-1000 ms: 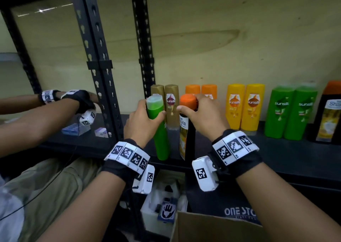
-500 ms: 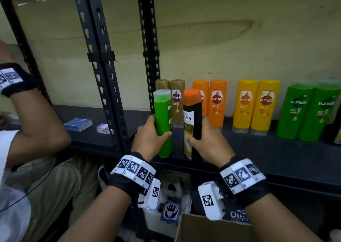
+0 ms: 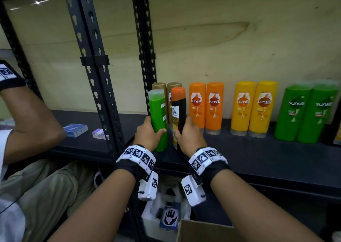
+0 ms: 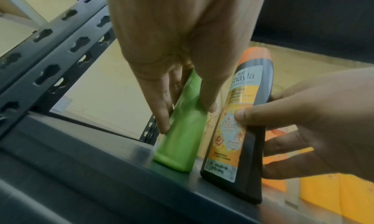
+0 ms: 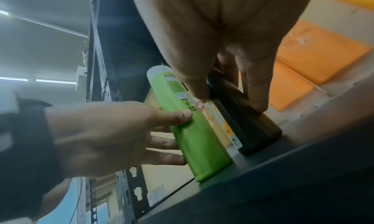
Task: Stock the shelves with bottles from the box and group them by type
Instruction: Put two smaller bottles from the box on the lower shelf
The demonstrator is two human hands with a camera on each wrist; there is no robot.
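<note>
My left hand (image 3: 147,133) grips a slim green bottle (image 3: 158,120) low on its body; the bottle stands upright on the black shelf (image 3: 258,160) near its front edge. In the left wrist view its base (image 4: 176,157) sits on the shelf. My right hand (image 3: 186,136) grips a black bottle with an orange cap (image 3: 178,116), also upright on the shelf, right beside the green one. Thumb and fingers wrap it in the right wrist view (image 5: 242,115). Two gold bottles (image 3: 166,88) stand just behind them.
Along the back of the shelf stand two orange bottles (image 3: 206,107), two yellow bottles (image 3: 253,108) and two green sunsilk bottles (image 3: 308,112). A black upright post (image 3: 99,86) rises to the left. Another person's arm (image 3: 27,123) is at far left. A cardboard box (image 3: 203,230) lies below.
Both hands slid down from the caps to the lower bodies of the bottles. The two bottles now stand on the shelf a little further back.
</note>
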